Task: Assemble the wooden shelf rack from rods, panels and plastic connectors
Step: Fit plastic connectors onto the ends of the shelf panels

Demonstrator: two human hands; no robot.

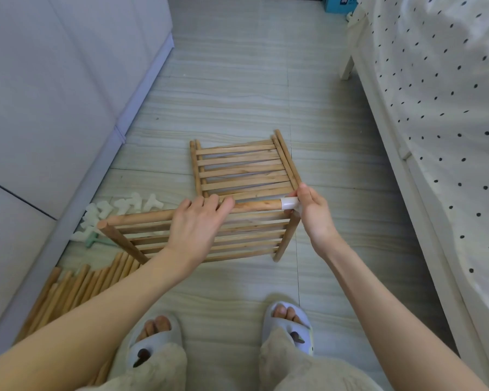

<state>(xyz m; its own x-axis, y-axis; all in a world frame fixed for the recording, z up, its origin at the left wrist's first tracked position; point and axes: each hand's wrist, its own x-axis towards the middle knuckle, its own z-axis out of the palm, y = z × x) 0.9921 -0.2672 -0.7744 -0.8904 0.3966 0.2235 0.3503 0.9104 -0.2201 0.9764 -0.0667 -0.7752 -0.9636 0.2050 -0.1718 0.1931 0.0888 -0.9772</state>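
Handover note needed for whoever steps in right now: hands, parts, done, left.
Left hand rests on the round wooden rod topping the near slatted wooden panel. Right hand pinches the white plastic connector on that rod's right end.
More slatted panels lie stacked behind. Spare white connectors and loose wooden rods lie on the floor, left.
Done: one connector on.
Left: remaining corners, rods, panels.

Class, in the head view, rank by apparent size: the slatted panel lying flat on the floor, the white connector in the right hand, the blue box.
1. Slatted panel
2. Blue box, cropped and far off, so unsure
3. White connector
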